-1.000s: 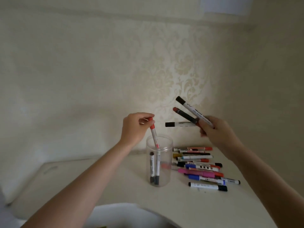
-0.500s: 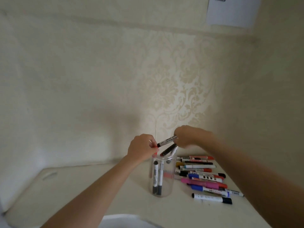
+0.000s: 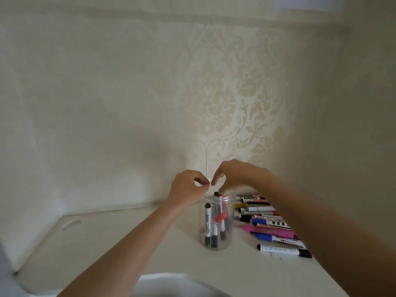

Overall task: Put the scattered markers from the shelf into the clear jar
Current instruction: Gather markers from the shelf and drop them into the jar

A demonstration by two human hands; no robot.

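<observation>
1. Cream patterned wallpaper is filling the background, and below it a pale shelf (image 3: 120, 243) is running across a corner of the room.
2. A person is standing over the shelf with both forearms reaching in toward a clear jar (image 3: 216, 241) standing upright on it.
3. A second ago the right hand (image 3: 235, 175) was holding three markers up in the air; now it is hovering just over the jar's mouth with its fingers curled downward, and those markers are standing inside the jar.
4. The left hand (image 3: 186, 187), which was lowering a red-capped marker, is now sitting beside the rim with thumb and forefinger pinched together; I cannot tell if anything is between them.
5. The markers in the jar (image 3: 214, 224) are standing on end, several more than a moment ago, with a black tip poking up at the rim.
6. The loose markers (image 3: 267, 228) are lying in a row on the shelf just right of the jar, untouched.
7. By my judgement, that batch is delivered, and most of the job is still waiting in that row.
</observation>
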